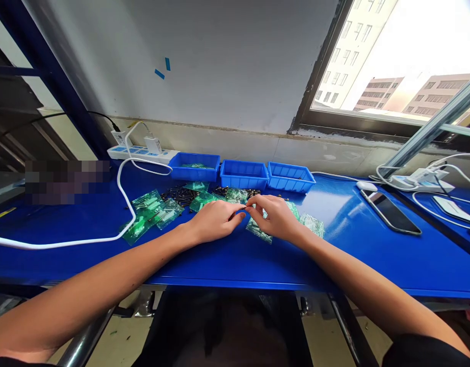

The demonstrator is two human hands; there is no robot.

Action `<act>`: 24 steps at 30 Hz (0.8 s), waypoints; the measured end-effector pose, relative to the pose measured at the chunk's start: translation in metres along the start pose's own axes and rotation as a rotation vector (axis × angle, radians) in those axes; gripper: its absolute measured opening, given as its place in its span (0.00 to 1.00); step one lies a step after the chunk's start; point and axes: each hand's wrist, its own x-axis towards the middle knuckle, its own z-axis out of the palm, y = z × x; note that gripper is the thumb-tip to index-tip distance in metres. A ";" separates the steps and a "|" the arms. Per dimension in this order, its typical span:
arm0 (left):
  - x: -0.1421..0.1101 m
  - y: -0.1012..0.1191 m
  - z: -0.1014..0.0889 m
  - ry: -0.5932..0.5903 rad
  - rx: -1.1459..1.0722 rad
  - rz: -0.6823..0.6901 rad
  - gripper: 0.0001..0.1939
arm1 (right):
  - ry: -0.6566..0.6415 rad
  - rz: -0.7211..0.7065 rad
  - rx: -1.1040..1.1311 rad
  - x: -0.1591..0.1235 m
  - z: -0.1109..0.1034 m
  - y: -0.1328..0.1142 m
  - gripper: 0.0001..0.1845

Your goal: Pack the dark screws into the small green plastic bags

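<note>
My left hand (216, 220) and my right hand (275, 215) meet above the front middle of the blue table (227, 262). Their fingertips pinch together around a small dark part (244, 208), too small to make out its kind. Just behind the hands lie small dark screw-like pieces (179, 195) in a loose pile. Green-tinted clear plastic bags (148, 200) with pale contents are spread to the left of my left hand. Another such bag (259, 230) lies under my right hand, and one more (312, 223) is beside its wrist.
Three blue bins stand along the wall: a left one (195, 174) with green bags, a middle one (244, 181) and a right one (290, 184). A white cable (120, 204) runs from a power strip (141, 153) across the left side. A phone (391, 209) lies right.
</note>
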 end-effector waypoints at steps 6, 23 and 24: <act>-0.001 0.000 0.000 0.001 -0.027 0.008 0.16 | 0.027 -0.086 0.009 -0.001 0.001 0.000 0.06; 0.000 -0.001 0.001 0.051 -0.044 -0.024 0.19 | 0.066 -0.066 0.007 -0.001 0.001 0.000 0.06; 0.000 -0.001 0.001 0.053 -0.052 -0.026 0.19 | 0.069 -0.059 0.004 0.000 0.001 0.000 0.06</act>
